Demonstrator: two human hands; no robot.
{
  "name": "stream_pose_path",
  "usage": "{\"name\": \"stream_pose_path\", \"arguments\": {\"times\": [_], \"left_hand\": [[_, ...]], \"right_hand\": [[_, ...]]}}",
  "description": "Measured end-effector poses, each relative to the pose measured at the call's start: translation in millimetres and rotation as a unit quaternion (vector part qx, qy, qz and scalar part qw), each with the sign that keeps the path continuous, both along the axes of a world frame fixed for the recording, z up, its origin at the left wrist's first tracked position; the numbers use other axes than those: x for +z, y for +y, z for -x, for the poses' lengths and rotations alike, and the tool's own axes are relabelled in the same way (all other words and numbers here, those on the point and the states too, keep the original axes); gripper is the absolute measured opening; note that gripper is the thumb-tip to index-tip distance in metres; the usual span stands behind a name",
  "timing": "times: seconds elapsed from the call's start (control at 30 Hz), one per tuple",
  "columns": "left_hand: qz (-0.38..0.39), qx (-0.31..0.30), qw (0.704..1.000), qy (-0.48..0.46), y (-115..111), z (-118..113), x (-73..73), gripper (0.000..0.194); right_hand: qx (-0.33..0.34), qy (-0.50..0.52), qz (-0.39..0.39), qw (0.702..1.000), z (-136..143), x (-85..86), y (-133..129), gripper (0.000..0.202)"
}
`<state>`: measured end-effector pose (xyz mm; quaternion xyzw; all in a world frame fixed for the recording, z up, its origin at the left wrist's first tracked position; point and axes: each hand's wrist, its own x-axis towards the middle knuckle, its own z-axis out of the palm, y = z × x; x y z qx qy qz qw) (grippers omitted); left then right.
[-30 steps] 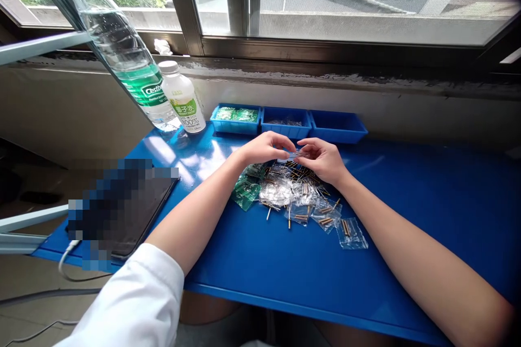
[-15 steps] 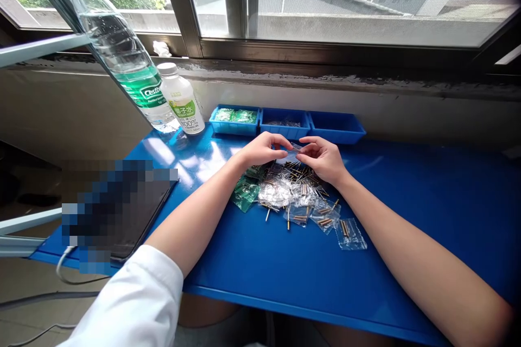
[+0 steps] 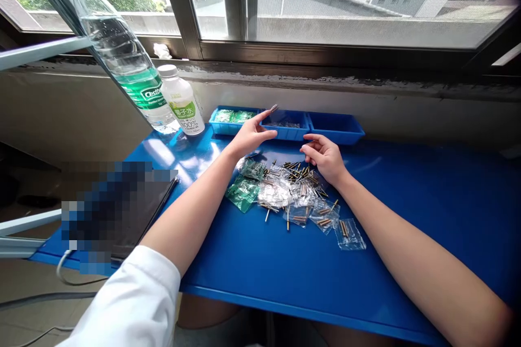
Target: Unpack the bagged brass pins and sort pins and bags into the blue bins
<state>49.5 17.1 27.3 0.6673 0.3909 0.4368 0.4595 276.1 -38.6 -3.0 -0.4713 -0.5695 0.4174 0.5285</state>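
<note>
My left hand (image 3: 253,133) reaches over the front of the middle blue bin (image 3: 287,134), forefinger stretched out and thumb apart from it. A small greyish packet (image 3: 274,108) shows just off that fingertip, over the bin; whether it touches the finger I cannot tell. Loosely curled, my right hand (image 3: 324,157) hovers at the back right of a pile, with a gap between forefinger and thumb and nothing visible in it. The pile holds loose gold and dark metal pins (image 3: 297,171), clear bags with pins inside (image 3: 277,192) and green packets (image 3: 244,192).
The left bin (image 3: 230,127) contains green packets, and the right bin (image 3: 337,129) stands beside the middle one. A large water bottle (image 3: 140,78) and a small white bottle (image 3: 184,103) stand at the back left. A dark flat device (image 3: 140,222) lies on the blue table (image 3: 260,260).
My left hand has moved away from my right hand, left and back to the middle bin, with its fingers now spread. The small clear packet between both hands has left there.
</note>
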Motion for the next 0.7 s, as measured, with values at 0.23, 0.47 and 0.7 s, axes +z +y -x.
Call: {"name": "stream_pose_path", "arguments": {"times": [0.23, 0.47, 0.7], "left_hand": [[0.044, 0.026, 0.999, -0.007, 7, 4, -10.8, 0.079], [0.019, 0.019, 0.999, -0.038, 5, 12, -14.2, 0.052], [0.053, 0.012, 0.997, -0.050, -1, 19, -22.5, 0.027]], "right_hand": [[0.002, -0.010, 0.007, 1.000, -1, 0.1, 0, 0.045], [-0.011, -0.030, 0.008, 0.999, 1, 0.0, 0, 0.035], [-0.090, -0.170, -0.027, 0.981, 1, -0.8, 2, 0.020]]}}
